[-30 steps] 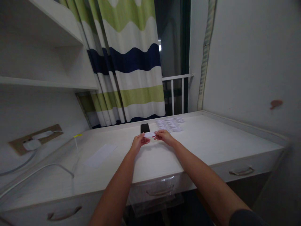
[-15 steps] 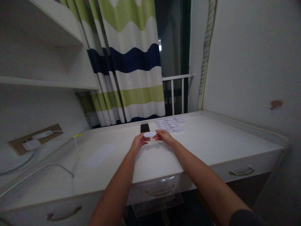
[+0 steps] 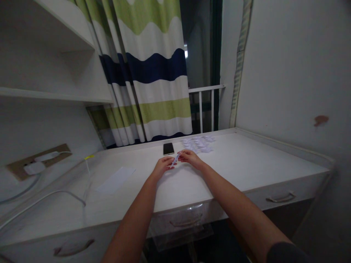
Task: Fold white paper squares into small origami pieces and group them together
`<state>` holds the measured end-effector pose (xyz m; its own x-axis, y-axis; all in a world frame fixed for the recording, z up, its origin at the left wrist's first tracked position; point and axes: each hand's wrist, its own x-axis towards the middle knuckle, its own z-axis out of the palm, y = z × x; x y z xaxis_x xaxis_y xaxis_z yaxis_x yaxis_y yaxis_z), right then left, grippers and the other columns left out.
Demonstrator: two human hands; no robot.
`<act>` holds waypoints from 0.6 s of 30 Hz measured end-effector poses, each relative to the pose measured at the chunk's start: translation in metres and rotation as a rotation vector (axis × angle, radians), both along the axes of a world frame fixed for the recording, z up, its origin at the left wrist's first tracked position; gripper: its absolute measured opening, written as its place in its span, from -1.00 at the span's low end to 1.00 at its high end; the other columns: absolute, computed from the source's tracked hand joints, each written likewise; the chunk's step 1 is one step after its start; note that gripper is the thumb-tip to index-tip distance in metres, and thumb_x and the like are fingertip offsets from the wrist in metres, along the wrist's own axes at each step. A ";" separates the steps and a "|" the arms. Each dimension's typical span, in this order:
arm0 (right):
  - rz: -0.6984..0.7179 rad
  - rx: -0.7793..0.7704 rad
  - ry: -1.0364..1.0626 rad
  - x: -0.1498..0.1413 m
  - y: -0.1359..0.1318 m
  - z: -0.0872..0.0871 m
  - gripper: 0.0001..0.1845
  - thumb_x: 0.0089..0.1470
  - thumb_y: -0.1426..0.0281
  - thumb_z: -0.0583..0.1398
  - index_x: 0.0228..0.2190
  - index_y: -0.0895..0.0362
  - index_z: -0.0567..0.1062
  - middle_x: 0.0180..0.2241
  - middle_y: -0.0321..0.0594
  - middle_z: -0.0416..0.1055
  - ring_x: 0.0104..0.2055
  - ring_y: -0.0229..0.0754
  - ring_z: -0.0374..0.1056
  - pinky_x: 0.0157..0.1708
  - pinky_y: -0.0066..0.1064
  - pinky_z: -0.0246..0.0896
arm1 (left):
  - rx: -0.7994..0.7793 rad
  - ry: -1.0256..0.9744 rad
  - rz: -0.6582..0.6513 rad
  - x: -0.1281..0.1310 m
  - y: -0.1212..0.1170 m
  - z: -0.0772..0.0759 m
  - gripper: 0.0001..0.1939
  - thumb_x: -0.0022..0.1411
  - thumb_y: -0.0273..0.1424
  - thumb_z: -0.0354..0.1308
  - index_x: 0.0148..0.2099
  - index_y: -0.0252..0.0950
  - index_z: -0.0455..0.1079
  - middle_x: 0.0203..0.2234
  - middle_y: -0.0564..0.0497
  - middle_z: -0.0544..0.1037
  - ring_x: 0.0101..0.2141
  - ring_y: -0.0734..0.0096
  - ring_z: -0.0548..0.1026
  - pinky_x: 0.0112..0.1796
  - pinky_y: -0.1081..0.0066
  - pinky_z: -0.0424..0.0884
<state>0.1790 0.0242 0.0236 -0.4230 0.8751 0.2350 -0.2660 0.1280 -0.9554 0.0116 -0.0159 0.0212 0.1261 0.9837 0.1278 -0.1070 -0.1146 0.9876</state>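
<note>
A narrow strip of folded white paper (image 3: 174, 160) is held between my two hands above the desk, tilted with its upper end to the right. My left hand (image 3: 163, 166) pinches its lower left side, fingers closed on it. The fingertips of my right hand (image 3: 189, 157) close on the upper end. Just beyond the hands lies a black phone (image 3: 168, 148), flat on the desk. Several small folded white paper pieces (image 3: 199, 144) are spread behind my right hand. Flat white paper sheets (image 3: 116, 179) lie to the left of my left hand.
The white desk (image 3: 246, 160) has drawers with metal handles (image 3: 281, 198) along its front. Chargers and a white cable (image 3: 55, 193) sit at the left wall below a shelf (image 3: 55, 95). A striped curtain (image 3: 161, 91) hangs behind the desk.
The paper strip has turned from lying level between the hands to a steep tilt, and looks narrower. My hands have shifted slightly, and more of the phone shows.
</note>
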 end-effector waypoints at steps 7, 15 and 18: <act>0.010 0.058 -0.042 -0.001 -0.001 -0.003 -0.70 -0.29 0.35 0.30 -0.40 0.17 0.44 -0.53 -0.29 0.42 -0.50 -0.34 0.34 -0.44 -0.50 0.22 | 0.022 0.040 0.007 0.003 0.001 -0.003 -0.70 -0.27 -0.37 0.32 -0.42 -0.38 0.38 -0.48 -0.05 0.50 -0.45 0.42 0.44 -0.40 0.40 0.35; 0.055 0.104 -0.045 -0.006 0.007 -0.010 -0.54 -0.40 0.34 0.33 -0.33 0.18 0.44 -0.55 -0.27 0.44 -0.52 -0.30 0.34 -0.43 -0.43 0.24 | 0.039 0.013 0.029 0.005 0.001 -0.005 -0.72 -0.27 -0.40 0.32 -0.44 -0.37 0.36 -0.53 0.00 0.47 -0.47 0.43 0.45 -0.36 0.34 0.39; 0.045 0.108 -0.040 -0.007 0.010 -0.012 -0.52 -0.43 0.33 0.35 -0.33 0.19 0.44 -0.58 -0.29 0.44 -0.54 -0.30 0.34 -0.43 -0.41 0.25 | 0.045 0.016 0.027 0.004 0.002 -0.007 -0.71 -0.29 -0.43 0.33 -0.43 -0.37 0.36 -0.52 0.00 0.47 -0.46 0.42 0.46 -0.35 0.32 0.40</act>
<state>0.1719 0.0343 0.0111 -0.4722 0.8255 0.3092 -0.2353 0.2200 -0.9467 0.0159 -0.0134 0.0147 0.1024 0.9801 0.1698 -0.0876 -0.1612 0.9830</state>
